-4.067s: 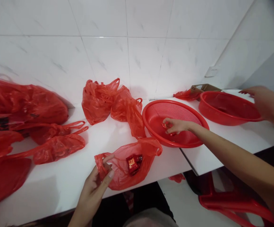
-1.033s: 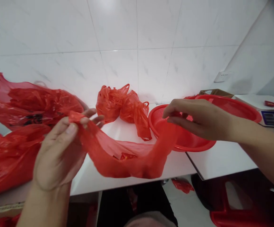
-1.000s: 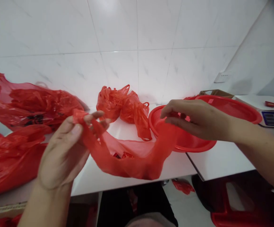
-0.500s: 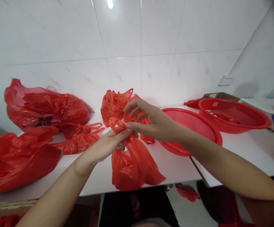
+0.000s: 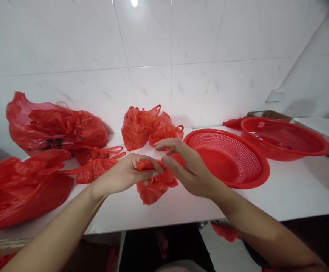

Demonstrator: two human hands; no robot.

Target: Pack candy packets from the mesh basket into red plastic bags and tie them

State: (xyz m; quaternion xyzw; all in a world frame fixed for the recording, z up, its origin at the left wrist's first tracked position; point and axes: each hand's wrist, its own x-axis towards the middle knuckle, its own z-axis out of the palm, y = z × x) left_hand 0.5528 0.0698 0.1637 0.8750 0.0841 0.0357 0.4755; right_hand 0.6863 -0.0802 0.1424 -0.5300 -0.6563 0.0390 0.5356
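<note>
My left hand (image 5: 126, 175) grips the gathered top of a small red plastic bag (image 5: 151, 194), thumb and fingers closed on it. The bag hangs just above the white table, and something small and dark shows through its folds. To its right, my right hand (image 5: 194, 170) is open, fingers loosely curved and spread from the thumb, holding nothing I can see. Behind both hands stand filled red plastic bags (image 5: 136, 128) against the wall. Beside my right hand lies a red perforated basket (image 5: 224, 158), whose near left part the hand covers.
A large red bag (image 5: 59, 128) and a red bag in a basin (image 5: 28, 189) fill the left side, with smaller tied bags (image 5: 96, 170) beside them. Right of the basket sits a red basin (image 5: 283, 139). A red bag (image 5: 225, 230) lies on the floor below the table.
My right hand has moved away from the top of the bag, slightly down and right. The bag hangs higher and looks more bunched, its top folded into my left hand.
</note>
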